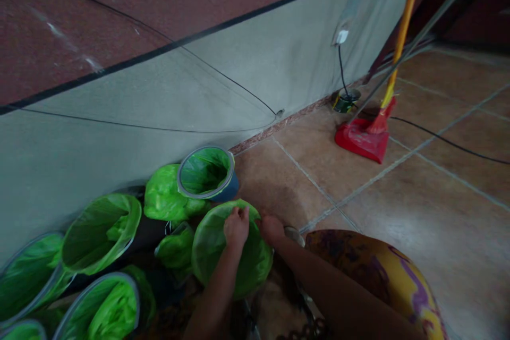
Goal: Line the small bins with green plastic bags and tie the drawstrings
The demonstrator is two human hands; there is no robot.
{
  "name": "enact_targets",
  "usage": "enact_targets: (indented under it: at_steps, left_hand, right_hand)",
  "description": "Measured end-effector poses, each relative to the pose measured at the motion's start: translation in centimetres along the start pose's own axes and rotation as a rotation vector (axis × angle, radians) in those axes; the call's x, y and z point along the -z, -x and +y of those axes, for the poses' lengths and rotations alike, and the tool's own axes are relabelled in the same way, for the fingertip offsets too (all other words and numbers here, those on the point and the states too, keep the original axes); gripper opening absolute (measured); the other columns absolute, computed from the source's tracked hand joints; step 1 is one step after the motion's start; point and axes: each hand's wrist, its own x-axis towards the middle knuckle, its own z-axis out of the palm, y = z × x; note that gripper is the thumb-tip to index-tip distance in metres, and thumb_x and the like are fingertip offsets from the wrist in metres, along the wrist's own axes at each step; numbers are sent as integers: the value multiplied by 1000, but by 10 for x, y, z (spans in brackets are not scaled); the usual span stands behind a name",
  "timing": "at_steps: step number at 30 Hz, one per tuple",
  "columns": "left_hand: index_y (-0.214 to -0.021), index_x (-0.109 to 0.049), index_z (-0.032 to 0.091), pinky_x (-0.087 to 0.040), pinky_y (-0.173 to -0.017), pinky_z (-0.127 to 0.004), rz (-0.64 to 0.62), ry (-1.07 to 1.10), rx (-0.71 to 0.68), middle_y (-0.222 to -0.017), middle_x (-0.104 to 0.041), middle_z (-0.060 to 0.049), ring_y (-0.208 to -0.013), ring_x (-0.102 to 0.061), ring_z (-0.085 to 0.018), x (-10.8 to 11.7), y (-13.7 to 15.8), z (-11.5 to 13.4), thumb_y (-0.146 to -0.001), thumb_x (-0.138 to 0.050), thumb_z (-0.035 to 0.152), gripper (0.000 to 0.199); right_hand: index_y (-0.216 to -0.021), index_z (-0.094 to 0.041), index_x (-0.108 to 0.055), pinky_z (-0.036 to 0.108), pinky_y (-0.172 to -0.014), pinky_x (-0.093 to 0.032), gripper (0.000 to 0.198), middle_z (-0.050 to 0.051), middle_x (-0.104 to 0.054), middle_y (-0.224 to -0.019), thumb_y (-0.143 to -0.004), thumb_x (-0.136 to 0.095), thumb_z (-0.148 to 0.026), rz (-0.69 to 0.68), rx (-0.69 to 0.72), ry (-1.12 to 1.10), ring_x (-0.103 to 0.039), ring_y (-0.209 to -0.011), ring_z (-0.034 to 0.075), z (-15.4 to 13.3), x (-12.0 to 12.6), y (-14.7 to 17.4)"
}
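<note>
1. Fingers of the left hand [236, 227] pinch the far rim of a thin green plastic bin liner [223, 255].
2. The right hand [271, 228] closes on the same rim, just beside.
3. The liner's mouth lies below both hands, near a blue lined bucket [207, 172].

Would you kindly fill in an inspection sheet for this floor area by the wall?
Surface: brown tiled floor with pale grout lines; a darker patch shows near the bins.
Job's things: round bin lined with a green plastic bag, directly under both hands.
Clutter: more green-lined bins, one blue with a grey rim, others at lower left; red dustpan with an orange-handled broom.
Grippers: left hand and right hand both pinch the bag at the bin's far rim.
Cables: black cable across the floor; another hangs from a white wall plug; thin wires along the wall.
Surroundings: grey and maroon wall.
</note>
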Motion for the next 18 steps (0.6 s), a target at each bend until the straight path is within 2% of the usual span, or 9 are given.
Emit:
enact_targets:
  at_steps: [2, 4, 7, 10, 12, 14, 16, 18]
  left_hand:
    - [-108, -66, 16, -49, -86, -31, -45, -11, -25, -102, -75, -12, -100, -70, -24, -5, -2, 3, -97, -45, 44, 37]
    - [-106, -67, 15, -49, -86, -32, -86, -48, -37, -102, -75, -13, -102, -69, -25, -9, -4, 0, -95, -49, 37, 30]
    - [-108, -67, 12, -49, -88, -33, -92, -88, -34, -106, -74, -15, -105, -68, -26, -8, -8, -10, -97, -44, 29, 30]
    - [-109, -67, 12, -49, -89, -34, -101, -93, -14, -108, -73, -16, -106, -68, -27, 0, -5, -14, -97, -41, 28, 33]
    - [-110, -66, 14, -50, -89, -34, -103, -75, 11, -108, -73, -15, -105, -68, -26, 5, 7, -13, -97, -41, 28, 32]
    - [-114, -65, 15, -50, -92, -34, -77, -24, 12, -110, -73, -14, -106, -68, -25, 3, 29, -10, -97, -38, 27, 34]
    - [-122, -61, 14, -48, -98, -35, -49, 42, -37, -119, -70, -15, -111, -66, -25, -9, 57, -6, -97, -35, 29, 39]
    - [-137, -52, 16, -43, -107, -33, -80, 88, -168, -136, -61, -14, -126, -57, -25, -27, 84, -4, -97, -37, 37, 48]
  right_hand:
    - [-125, -14, -59, 33, -83, -51, 33, 17, -73, -112, -98, -47, -29, -28, -28, 32, -69, -108, 27, -2, -1, 0]
    - [-124, -13, -58, 34, -83, -52, 33, 17, -72, -112, -98, -46, -29, -27, -52, 40, -68, -109, 28, -4, 0, 1]
    - [-129, -12, -54, 36, -85, -52, 39, 18, -72, -113, -97, -49, -33, -22, -42, 44, -67, -111, 29, -3, 2, 6]
    - [-136, -10, -48, 38, -88, -51, 53, 21, -69, -118, -95, -52, -42, 34, 17, 45, -65, -114, 31, 1, 2, 11]
    - [-135, -9, -49, 37, -90, -49, 53, 22, -67, -122, -97, -46, -46, 104, 50, 18, -64, -115, 30, 3, 4, 10]
    - [-132, -10, -53, 34, -93, -48, 48, 20, -66, -123, -101, -35, -42, 172, 66, -28, -64, -115, 27, 4, 7, 6]
    - [-132, -12, -55, 30, -96, -46, 44, 17, -67, -125, -103, -29, -34, 208, 98, -60, -64, -116, 23, 2, 10, 1]
    - [-132, -14, -57, 28, -96, -46, 42, 14, -68, -125, -103, -30, -29, 184, 149, -46, -63, -117, 21, 0, 11, -2]
